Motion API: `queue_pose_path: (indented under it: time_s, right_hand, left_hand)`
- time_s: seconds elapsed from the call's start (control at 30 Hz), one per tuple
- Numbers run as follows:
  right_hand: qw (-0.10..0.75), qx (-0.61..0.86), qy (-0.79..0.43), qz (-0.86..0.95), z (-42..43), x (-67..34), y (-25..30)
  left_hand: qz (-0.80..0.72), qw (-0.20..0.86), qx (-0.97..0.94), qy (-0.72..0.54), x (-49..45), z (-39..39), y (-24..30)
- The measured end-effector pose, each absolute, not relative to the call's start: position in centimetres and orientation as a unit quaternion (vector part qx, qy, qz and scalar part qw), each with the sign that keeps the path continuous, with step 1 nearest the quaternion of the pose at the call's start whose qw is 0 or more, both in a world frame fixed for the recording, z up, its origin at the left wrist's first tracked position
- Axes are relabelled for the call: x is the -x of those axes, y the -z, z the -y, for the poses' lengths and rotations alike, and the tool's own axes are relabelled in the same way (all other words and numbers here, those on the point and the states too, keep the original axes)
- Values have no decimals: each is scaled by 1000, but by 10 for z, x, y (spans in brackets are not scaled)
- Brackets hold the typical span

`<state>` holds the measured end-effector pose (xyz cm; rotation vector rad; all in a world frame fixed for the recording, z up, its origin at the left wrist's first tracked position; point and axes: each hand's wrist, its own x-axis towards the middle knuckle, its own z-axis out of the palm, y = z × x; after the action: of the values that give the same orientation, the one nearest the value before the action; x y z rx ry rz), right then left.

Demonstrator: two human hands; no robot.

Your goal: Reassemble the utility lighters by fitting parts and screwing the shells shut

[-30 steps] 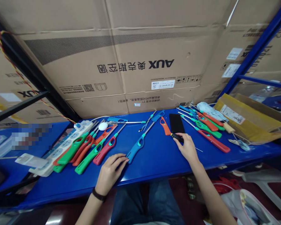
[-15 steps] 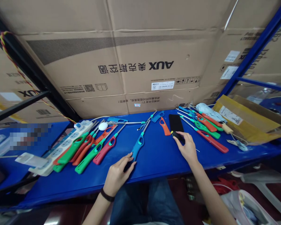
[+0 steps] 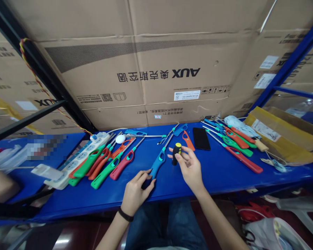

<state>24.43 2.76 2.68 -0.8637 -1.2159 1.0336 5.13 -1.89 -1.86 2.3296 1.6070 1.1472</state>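
My left hand (image 3: 135, 191) is closed on the handle end of a blue long-neck lighter (image 3: 158, 161), which lies on the blue table with its metal tube pointing away from me. Above the table, just right of that lighter, my right hand (image 3: 190, 168) grips a screwdriver (image 3: 176, 154) by its black handle with a yellow end. The handle stands nearly upright, yellow end on top; I cannot make out its shaft. Behind this hand lie an orange plastic handle shell (image 3: 188, 140) and a black phone (image 3: 201, 139).
On the left, several lighters, among them a red one (image 3: 122, 165), lie beside a white power strip (image 3: 77, 161). More lighters, including a red one (image 3: 241, 158), lie at right near a yellow package (image 3: 281, 135). Cardboard (image 3: 159, 52) walls the back. Another person's arm (image 3: 1, 185) shows at far left.
My right hand has lifted the screwdriver from beside the phone and brought it left, turning its handle upright. My left hand still holds the blue lighter. The view has shifted slightly.
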Motion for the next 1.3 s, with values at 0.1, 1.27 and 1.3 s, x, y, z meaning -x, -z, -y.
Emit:
queue_pose_path:
  time_s: [0.1, 1.27, 1.3]
  right_hand:
    - [599, 326, -503, 531, -22, -224, -32]
    - [521, 284, -488, 640, -7, -189, -26]
    - [526, 286, -484, 638, -7, -189, -27]
  left_hand:
    - [-546, 41, -748, -375, -50, 26, 22]
    - [-569, 66, -709, -411, -43, 38, 33]
    - [-569, 66, -709, -412, -43, 38, 33]
